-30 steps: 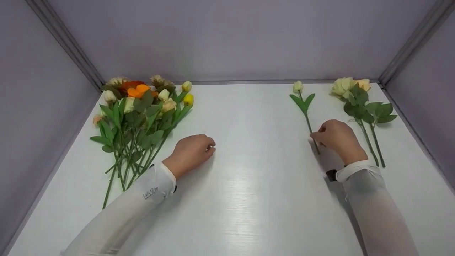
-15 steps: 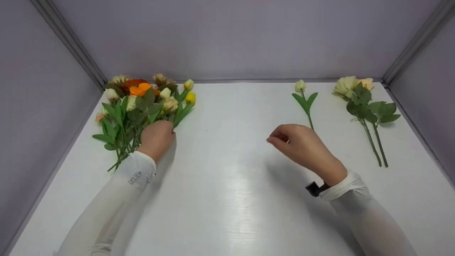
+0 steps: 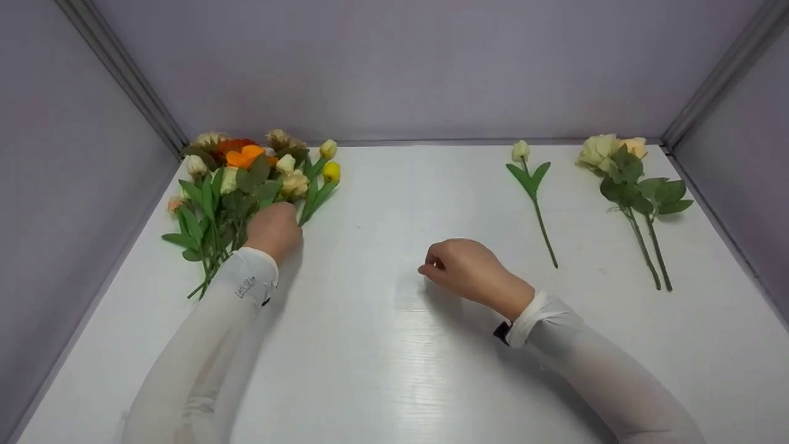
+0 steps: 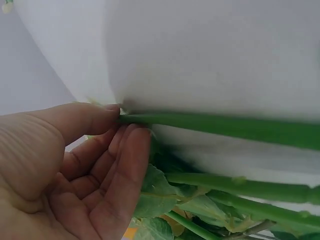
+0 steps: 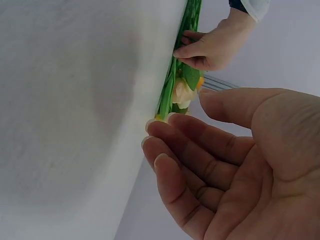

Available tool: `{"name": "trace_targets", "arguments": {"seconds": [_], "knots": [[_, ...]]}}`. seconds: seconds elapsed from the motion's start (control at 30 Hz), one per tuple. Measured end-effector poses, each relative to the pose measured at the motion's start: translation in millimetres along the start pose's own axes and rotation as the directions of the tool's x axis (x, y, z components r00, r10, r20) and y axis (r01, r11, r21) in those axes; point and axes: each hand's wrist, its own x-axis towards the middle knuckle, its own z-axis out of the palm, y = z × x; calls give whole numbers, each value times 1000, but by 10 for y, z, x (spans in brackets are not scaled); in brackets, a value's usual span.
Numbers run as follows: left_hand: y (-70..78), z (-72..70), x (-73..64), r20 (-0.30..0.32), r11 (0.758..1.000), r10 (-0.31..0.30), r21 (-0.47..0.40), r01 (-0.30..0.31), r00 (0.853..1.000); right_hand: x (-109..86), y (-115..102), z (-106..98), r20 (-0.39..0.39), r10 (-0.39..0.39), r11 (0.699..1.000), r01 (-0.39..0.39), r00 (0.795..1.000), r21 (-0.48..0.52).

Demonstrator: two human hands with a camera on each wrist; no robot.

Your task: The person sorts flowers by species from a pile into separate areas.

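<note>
Head view, near to far. White sleeves [image 3: 203, 364] enter from the bottom, both cut off by the frame edge. Right hand [image 3: 471, 271], just right of centre, above the white table [image 3: 345, 357]: fingers loosely curled, thumb apart from the fingertips, nothing in its grasp; the right wrist view shows the gap plainly.

Left hand [image 3: 274, 228], left of centre, on the right flank of a bunch of flowers [image 3: 245, 157]. Left wrist view: thumb and a fingertip pinch the end of a green strip [image 4: 225, 126], remaining fingers bent beneath. Stem or leaf, cannot tell; it runs out of frame at right, and the head view hides the pinch behind the hand. Sleeve and hand also cover part of the lower stems.

Upper left, the bunch's heads overlap, hard to count; yellow tulip [image 3: 331, 172] at its right edge. Right of centre, one pale tulip [image 3: 521, 150] lies alone. Upper right, two pale roses [image 3: 599, 151], heads overlapping. Grey back wall [image 3: 419, 68] beyond.
</note>
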Motion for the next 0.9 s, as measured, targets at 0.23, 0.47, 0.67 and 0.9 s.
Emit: {"name": "trace_targets", "arguments": {"seconds": [0.23,0.47,0.67,0.9], "knots": [[15,-45,38,60,997,-25,-67,29,998,111,0,97,28,-7,1000,7,1000,10],[95,-169,35,89,960,21,-281,4,996,105,81,34,6,17,997,-18,1000,69],[394,-304,-17,112,832,108,-555,-28,988,11,206,-130,-78,24,989,-12,997,150],[947,-294,-109,-13,575,209,-807,-134,978,-75,327,-309,-146,122,914,-54,982,401]]}}
